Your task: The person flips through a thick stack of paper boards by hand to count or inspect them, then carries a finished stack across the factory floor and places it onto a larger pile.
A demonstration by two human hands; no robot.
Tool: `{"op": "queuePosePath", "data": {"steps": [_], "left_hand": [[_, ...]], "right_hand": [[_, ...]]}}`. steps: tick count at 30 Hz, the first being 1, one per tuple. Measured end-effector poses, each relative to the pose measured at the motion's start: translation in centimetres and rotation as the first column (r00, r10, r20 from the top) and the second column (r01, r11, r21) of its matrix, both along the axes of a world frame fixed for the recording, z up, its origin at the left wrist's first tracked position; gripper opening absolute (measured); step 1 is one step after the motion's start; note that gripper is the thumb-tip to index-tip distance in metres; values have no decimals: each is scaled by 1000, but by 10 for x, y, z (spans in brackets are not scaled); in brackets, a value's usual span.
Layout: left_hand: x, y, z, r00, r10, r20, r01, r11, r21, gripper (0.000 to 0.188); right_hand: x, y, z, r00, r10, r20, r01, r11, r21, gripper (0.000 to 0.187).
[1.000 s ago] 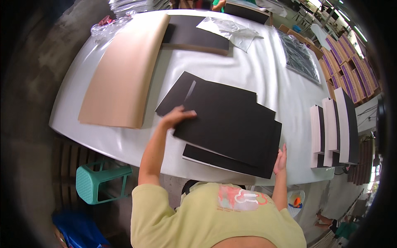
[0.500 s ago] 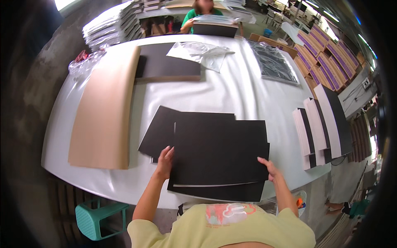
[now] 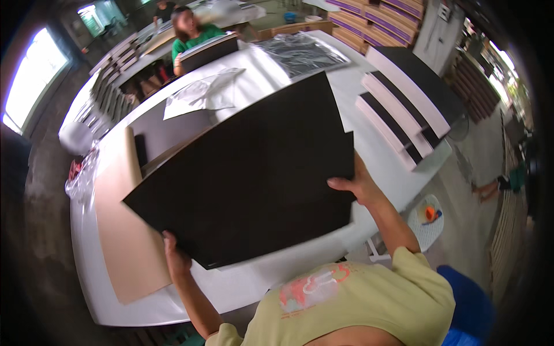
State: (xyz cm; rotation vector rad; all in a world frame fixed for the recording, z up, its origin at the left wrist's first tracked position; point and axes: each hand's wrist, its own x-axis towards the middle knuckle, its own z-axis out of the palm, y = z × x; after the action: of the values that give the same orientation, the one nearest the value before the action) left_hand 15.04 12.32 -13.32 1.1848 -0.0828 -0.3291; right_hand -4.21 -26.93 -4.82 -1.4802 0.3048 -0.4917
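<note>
Large flat black boards [image 3: 254,179] are lifted in front of me, tilted, with their broad dark faces toward me. A notch at the right edge shows more than one board in the bundle. My left hand [image 3: 178,254] is closed on the lower left edge, its fingers mostly hidden behind. On the right edge my right hand [image 3: 359,179] grips too, with the thumb lying on the front face. Below and around them is the white-covered table [image 3: 254,285], partly hidden by the boards.
At the right stand stacks of black-and-white boards [image 3: 404,115]. Brown paper [image 3: 124,230] covers the left side. Farther back lie a clear plastic sheet [image 3: 202,92] and a plastic-wrapped dark pack [image 3: 300,53]. Across the table a person in green [image 3: 193,40] holds another dark board.
Both my hands have raised the black boards off the table and tilted them, right side higher. My view has swung to the right. The person opposite now appears farther left.
</note>
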Motion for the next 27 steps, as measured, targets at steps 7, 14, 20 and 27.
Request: {"op": "queuePosePath", "data": {"steps": [7,14,20,27], "left_hand": [[19,29,-15,969,13,247,-4,999,-35,36],[11,27,-53,967,149,208,-206,935,288,26],[11,-34,-34,931,104,349,-234,905,356,43],[24,4,-19,824,176,538,-309,936,166,64]], "right_hand": [[3,-8,-93,990,111,88,-106,992,-61,86],[-8,11,-98,974,202,-98,-220,948,-231,112],[-21,1,-80,939,304,162,-262,936,-236,137],[-12,23,-147,957,255,-138,-274,950,-149,123]]}}
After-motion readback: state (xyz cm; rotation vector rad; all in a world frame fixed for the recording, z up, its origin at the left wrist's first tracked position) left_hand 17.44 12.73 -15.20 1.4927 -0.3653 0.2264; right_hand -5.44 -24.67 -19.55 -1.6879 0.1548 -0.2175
